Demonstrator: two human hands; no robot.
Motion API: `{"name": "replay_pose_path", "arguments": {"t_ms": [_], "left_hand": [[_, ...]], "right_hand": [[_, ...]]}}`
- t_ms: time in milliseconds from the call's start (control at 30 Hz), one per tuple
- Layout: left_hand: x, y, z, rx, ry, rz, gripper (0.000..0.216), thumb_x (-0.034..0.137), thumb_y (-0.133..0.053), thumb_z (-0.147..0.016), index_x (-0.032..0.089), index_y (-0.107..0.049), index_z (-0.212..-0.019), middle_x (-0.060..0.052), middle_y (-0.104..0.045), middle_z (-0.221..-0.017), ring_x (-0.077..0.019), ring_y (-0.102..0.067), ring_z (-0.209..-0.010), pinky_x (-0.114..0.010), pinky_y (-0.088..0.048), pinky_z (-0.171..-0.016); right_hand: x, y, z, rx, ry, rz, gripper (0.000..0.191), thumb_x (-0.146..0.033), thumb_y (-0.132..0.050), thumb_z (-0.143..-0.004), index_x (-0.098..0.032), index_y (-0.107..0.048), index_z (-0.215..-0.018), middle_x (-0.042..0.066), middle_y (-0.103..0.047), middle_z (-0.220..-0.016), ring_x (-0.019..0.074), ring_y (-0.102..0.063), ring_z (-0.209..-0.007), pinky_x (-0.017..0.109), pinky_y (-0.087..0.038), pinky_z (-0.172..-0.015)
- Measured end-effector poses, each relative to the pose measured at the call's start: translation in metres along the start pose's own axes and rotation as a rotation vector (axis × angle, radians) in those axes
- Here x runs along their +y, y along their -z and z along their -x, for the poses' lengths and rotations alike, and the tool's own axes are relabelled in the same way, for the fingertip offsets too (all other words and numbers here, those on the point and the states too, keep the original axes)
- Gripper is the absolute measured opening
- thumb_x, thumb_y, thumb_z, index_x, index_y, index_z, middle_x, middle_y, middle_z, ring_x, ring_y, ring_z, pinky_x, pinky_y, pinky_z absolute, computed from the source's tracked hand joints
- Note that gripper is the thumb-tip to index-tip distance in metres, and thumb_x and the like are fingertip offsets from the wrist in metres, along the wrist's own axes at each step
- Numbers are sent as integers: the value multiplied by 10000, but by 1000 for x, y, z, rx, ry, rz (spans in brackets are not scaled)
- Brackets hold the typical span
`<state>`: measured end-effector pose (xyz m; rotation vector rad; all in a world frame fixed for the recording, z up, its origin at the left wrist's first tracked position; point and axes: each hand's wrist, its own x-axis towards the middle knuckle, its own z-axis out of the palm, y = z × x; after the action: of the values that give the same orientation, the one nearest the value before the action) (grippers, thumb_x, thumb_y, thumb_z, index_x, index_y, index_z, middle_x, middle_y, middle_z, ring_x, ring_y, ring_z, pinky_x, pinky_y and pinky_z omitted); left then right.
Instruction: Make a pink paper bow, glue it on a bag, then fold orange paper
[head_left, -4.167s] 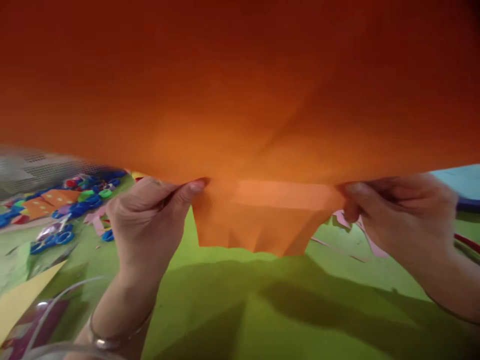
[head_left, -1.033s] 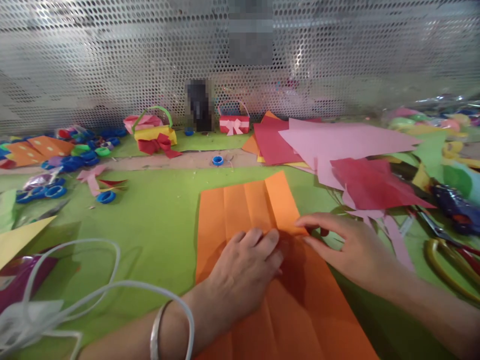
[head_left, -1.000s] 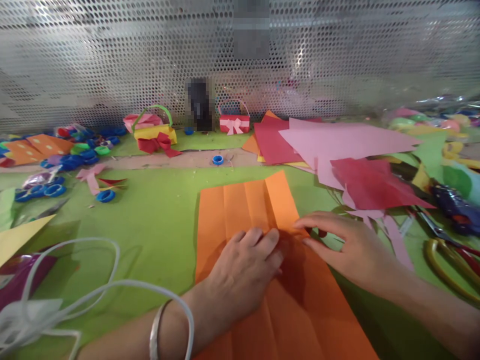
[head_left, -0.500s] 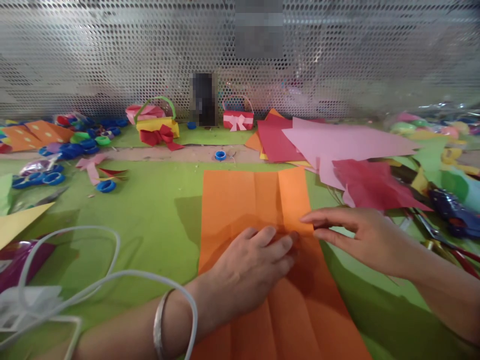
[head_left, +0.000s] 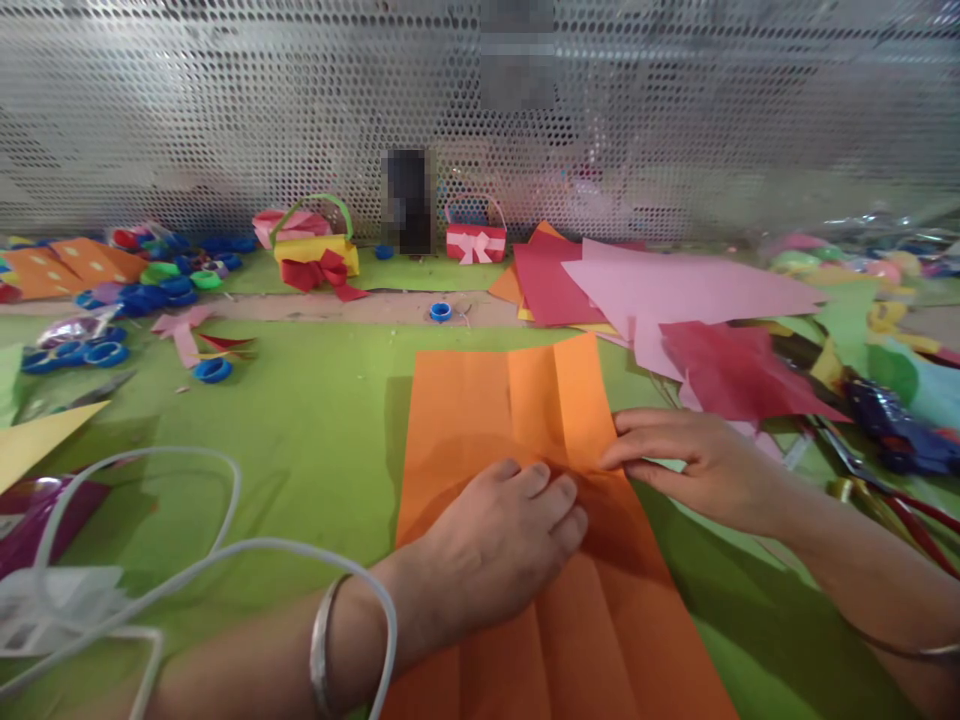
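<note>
A long sheet of orange paper [head_left: 461, 400], creased lengthwise into several panels, lies in front of me. Its far right panel tilts up along a crease. My left hand [head_left: 502, 540] rests palm down across the middle of the paper, its fingers slightly bent and pressing on the surface; the thumb is hidden. At the paper's right edge my right hand [head_left: 697, 465] pinches the orange sheet between thumb and fingers.
Behind are a yellow paper basket [head_left: 319, 258], a red paper basket [head_left: 476, 242] and coloured sheets [head_left: 675, 280]. Scissors [head_left: 862, 465] lie at right. A white cable [head_left: 262, 548] loops over my left forearm. Blue tape rings [head_left: 212, 370] sit at left, beneath a perforated metal panel [head_left: 300, 100].
My right hand has shifted slightly left and closed more on the paper's right edge. The far end of the sheet has lifted and turned a little. My left fingers have drawn back slightly.
</note>
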<state>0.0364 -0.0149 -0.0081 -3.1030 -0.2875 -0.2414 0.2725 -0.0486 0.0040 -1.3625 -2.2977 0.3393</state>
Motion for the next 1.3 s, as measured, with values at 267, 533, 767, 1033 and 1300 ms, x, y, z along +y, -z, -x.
{"name": "replay_pose_path", "arguments": {"t_ms": [267, 533, 767, 1033, 1300], "left_hand": [[1, 0, 1, 71, 15, 24, 118, 158, -516, -928, 165, -634, -918, -36, -643, -1045, -194, -542, -855, -335, -423, -643], [2, 0, 1, 39, 49, 29, 115, 161, -536, -919, 176, -636, -974, -11, -606, -952, -185, -518, -792, -332, -406, -606], [-4, 0, 2, 4, -6, 81, 214, 209, -488, -959, 179, -615, -1128, -26, -630, -1165, -199, -539, -918, -349, -435, -685], [-5, -2, 3, 41, 3, 105, 230, 255, -481, -973, 176, -618, -1140, -33, -656, -1123, -198, -564, -914, -343, -437, -674], [-5, 3, 3, 17, -97, 189, 229, 182, -479, -962, 153, -634, -1128, -26, -648, -1223, -193, -587, -1052, -352, -502, -861]], "right_hand": [[2, 7, 2, 23, 111, 63, 329, -134, -419, -927, -216, -731, -862, 24, -728, -777, 120, -692, -693, 196, -543, -597], [-2, 6, 5, 104, 143, 129, 286, -131, -444, -927, -213, -705, -843, 17, -706, -753, 104, -668, -646, 181, -512, -556], [-12, -2, 0, 136, -26, 55, 172, -127, -476, -837, -230, -586, -754, -35, -661, -671, 102, -620, -570, 193, -502, -545], [-10, -9, 10, 220, 0, 242, 457, -151, -473, -902, -249, -456, -1348, 35, -733, -1058, 156, -713, -759, 233, -567, -636], [-11, -9, 18, 70, 113, 364, 538, -139, -393, -929, -300, -427, -1442, 73, -709, -1142, 244, -702, -958, 373, -597, -769]]}}
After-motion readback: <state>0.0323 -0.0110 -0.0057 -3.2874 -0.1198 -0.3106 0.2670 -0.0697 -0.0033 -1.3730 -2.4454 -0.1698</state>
